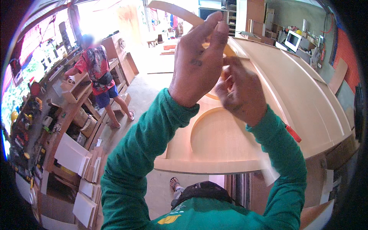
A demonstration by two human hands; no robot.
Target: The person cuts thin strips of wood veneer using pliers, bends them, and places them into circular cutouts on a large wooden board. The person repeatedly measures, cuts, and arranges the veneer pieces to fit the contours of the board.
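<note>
My left hand [197, 63] is raised in front of me, its fingers closed on a thin, curved wooden strip [174, 10] that juts out to the upper left. My right hand [243, 90] is just below and to the right, partly blurred, with its fingers curled in a pinch. What it pinches is hidden; a yellowish piece of wood shows between the two hands. Beneath them lies a large, light wooden panel [180, 165] with curved raised edging. A round recess [226, 134] in it sits under my right hand.
A red-handled tool [293, 133] rests on the panel at right. To the left, a person [96, 71] in a red shirt stands at a cluttered workbench [69, 115]. White boards [73, 153] lean below it. A white monitor [293, 40] stands at the back right.
</note>
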